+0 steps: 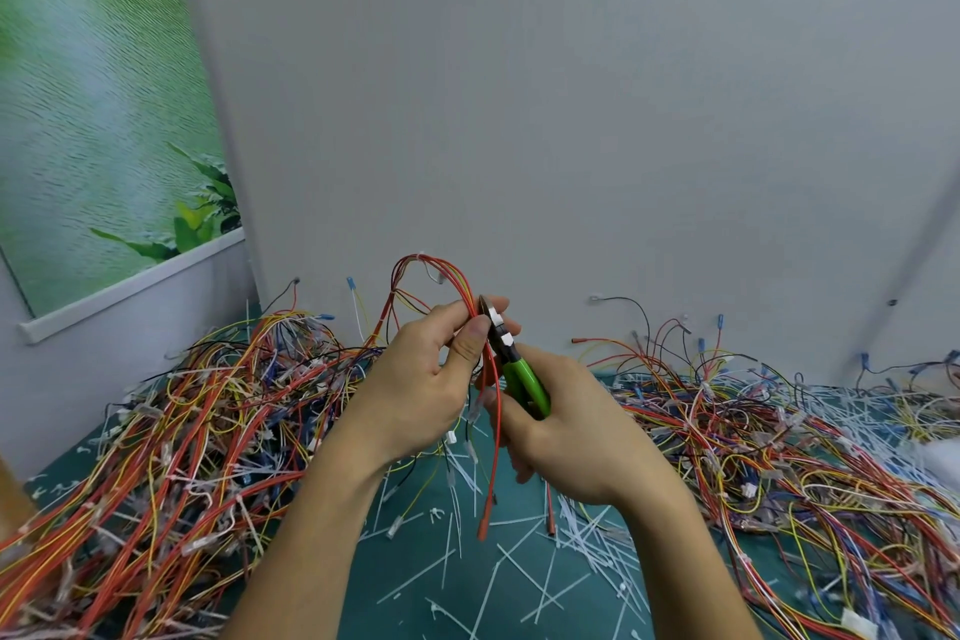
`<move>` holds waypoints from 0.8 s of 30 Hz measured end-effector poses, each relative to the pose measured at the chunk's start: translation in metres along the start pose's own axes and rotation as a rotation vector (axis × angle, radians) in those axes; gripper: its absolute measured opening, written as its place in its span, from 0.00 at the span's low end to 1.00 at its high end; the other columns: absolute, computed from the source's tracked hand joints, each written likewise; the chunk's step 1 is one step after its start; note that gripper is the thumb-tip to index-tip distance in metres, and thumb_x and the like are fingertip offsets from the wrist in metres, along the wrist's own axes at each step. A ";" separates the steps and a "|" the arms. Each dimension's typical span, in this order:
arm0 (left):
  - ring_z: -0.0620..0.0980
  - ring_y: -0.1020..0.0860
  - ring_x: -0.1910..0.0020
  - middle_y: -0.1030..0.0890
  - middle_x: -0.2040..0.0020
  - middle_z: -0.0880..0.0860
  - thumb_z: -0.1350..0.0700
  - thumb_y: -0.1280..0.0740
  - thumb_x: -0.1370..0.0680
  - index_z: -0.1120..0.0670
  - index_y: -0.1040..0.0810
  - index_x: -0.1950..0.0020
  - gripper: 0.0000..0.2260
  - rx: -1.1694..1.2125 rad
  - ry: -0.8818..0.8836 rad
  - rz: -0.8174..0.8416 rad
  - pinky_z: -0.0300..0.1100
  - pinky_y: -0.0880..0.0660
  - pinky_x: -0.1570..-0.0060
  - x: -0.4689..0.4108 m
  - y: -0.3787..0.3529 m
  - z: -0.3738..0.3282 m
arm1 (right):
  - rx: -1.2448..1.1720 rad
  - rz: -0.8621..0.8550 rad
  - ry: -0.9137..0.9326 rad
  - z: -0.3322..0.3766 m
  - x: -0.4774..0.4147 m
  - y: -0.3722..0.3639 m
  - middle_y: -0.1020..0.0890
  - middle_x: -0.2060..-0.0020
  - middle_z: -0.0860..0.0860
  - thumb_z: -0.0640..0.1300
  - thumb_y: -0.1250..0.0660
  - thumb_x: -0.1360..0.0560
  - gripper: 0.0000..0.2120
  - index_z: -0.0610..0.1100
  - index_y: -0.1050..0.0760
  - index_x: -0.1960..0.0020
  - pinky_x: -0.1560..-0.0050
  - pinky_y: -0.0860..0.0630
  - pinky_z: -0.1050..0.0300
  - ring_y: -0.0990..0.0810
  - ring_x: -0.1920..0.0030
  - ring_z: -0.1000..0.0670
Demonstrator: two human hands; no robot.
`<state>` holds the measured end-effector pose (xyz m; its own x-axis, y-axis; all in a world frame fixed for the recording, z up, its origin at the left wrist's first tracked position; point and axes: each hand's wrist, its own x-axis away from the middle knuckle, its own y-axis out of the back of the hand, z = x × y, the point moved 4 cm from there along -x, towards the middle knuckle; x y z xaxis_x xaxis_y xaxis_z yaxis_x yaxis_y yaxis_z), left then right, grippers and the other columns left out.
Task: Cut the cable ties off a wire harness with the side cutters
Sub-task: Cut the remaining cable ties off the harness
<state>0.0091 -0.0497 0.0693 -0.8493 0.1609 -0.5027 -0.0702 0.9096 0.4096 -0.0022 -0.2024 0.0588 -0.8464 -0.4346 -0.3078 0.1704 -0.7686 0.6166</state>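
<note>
My left hand [421, 379] pinches a wire harness [415, 276] of red, orange and yellow wires, held up above the table so that it loops over the fingers. Its long red ends [493, 473] hang down between my hands. My right hand [566, 431] grips the green-handled side cutters [522, 377]. The cutters' metal jaws [491, 320] point up and sit against the bundle right beside my left thumb. A small white cable tie [422, 256] shows at the top of the loop.
A large heap of tied harnesses [182, 431] lies on the left and another heap [779, 431] on the right. Several cut white cable ties [493, 561] litter the green mat [415, 608] between them. A grey wall [571, 120] rises close behind the table.
</note>
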 end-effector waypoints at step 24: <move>0.37 0.22 0.37 0.16 0.43 0.38 0.50 0.42 0.15 0.48 0.23 0.32 0.15 0.012 -0.016 -0.008 0.41 0.28 0.33 0.001 0.001 -0.001 | -0.061 -0.009 -0.058 -0.004 -0.002 0.000 0.20 0.69 0.47 0.46 0.37 0.17 0.09 0.48 0.27 0.56 0.70 0.18 0.49 0.19 0.73 0.50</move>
<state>0.0075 -0.0489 0.0700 -0.8404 0.1600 -0.5178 -0.0702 0.9153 0.3967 0.0013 -0.2037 0.0566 -0.8758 -0.4006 -0.2693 0.1912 -0.8002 0.5684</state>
